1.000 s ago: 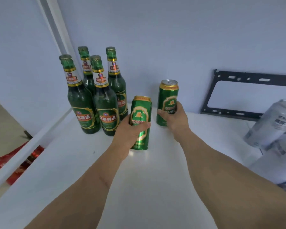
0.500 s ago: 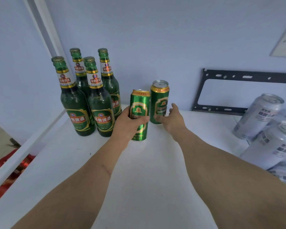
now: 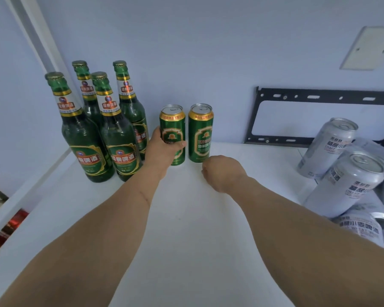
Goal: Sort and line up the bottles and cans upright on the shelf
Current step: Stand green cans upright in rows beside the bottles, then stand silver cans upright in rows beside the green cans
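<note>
Two green cans stand upright side by side near the back wall of the white shelf [image 3: 186,240], a narrow gap between them. The left green can [image 3: 173,129] is gripped by the left hand [image 3: 162,149]: the thumb crosses its front label and the fingers wrap round its far side. The right green can [image 3: 200,134] stands free, with nothing touching it. The right hand [image 3: 222,172] hangs just in front of and below that can, curled into a loose fist and holding nothing, apart from the can.

Left of the cans, four green glass bottles stand upright in a tight cluster, two in front and two behind. The front left bottle [image 3: 82,138] and the front right bottle [image 3: 118,138] are just beside each other; the back left bottle [image 3: 85,94] and the back right bottle [image 3: 129,100] rise behind them. The back right one stands just beside the held can, with the left hand between them.

At the right edge of the shelf lie several silver cans [image 3: 346,187], tilted and piled against one another, not upright, well apart from the green ones. Behind them a black metal bracket [image 3: 324,97] leans against the pale wall, and a white plate [image 3: 368,48] is fixed higher on that wall.
</note>
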